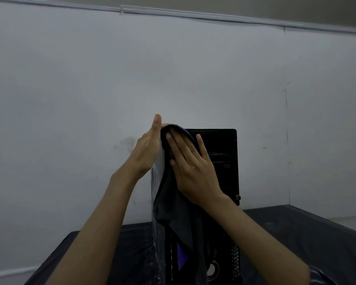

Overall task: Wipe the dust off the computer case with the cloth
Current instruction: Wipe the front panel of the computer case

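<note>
Computer case (218, 161) stands upright on the dark bench (296, 233) – long axis vertical, black panel with slots facing the camera, just right of the right hand. Dark cloth (173, 202) drapes over its top left corner and hangs down. Right hand (190, 163) lies flat on the cloth, fingers straight; left hand (147, 149) lies open against the case's left side, fingers straight – the two close together. Pale wall (70, 99) behind. Lower case cut off; purple patch (182, 258) unclear.
</note>
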